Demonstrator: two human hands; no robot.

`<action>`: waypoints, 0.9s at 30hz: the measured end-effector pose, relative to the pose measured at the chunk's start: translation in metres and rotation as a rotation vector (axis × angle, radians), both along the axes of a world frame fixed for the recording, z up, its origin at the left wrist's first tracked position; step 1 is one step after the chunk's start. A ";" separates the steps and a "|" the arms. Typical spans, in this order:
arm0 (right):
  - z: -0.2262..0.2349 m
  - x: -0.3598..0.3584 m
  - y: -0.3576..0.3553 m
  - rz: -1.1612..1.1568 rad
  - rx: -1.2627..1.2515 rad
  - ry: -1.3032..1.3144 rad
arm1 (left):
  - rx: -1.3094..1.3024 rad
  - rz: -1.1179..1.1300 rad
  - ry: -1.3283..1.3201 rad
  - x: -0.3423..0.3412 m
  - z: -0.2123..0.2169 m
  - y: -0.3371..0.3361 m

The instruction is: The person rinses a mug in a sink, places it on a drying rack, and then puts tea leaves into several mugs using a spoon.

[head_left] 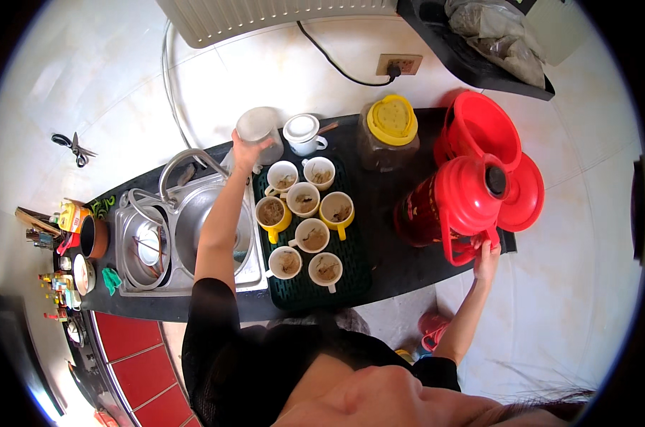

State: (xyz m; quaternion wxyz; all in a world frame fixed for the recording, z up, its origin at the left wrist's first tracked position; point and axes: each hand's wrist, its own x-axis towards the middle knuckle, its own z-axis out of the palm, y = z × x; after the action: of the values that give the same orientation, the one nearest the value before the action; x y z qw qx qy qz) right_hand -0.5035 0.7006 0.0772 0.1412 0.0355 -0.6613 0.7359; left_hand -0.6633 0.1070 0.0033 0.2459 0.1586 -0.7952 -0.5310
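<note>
At the back of the counter, my left hand [251,150] is closed around a frosted, translucent jar [257,125] with a pale lid. My right hand [487,259] grips the handle of a large red thermos flask [464,186] with a black knob on top; it stands at the counter's right end. Between my arms lies a dark green slotted tray [354,263] with several mugs on it. Most are white, such as the front white mug [326,269], and two are yellow outside, like the yellow mug [273,213]. Dry, brownish stringy bits lie inside them.
A lidded white cup [302,132] and a yellow-lidded jar [390,132] stand behind the tray. Red plastic buckets [486,128] crowd behind the flask. Left of the tray is a steel double sink [194,220] with a curved faucet [167,174]. A black shelf [479,50] juts from the wall.
</note>
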 end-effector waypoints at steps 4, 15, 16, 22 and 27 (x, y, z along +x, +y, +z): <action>-0.019 -0.010 -0.013 -0.174 -0.052 0.037 | -0.016 0.113 -0.089 0.004 -0.032 0.008; 0.088 0.042 -0.033 -0.081 0.100 -0.099 | -0.073 0.172 -0.408 0.033 -0.021 0.002; 0.101 0.052 -0.039 -0.053 0.138 -0.129 | -0.159 0.243 -0.445 0.043 -0.014 0.001; 0.135 0.106 -0.063 0.115 0.523 -0.363 | 0.121 -0.670 -0.014 0.137 0.120 0.114; 0.133 0.128 -0.106 0.308 0.650 -0.508 | -0.010 -1.206 -0.041 0.220 0.181 0.172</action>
State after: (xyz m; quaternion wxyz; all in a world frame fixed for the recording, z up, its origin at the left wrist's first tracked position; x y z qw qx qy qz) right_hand -0.3755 0.5942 0.2100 -0.1558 -0.0056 -0.8592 0.4873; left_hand -0.4433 0.2790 0.1841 -0.1131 -0.3115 -0.7519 -0.5699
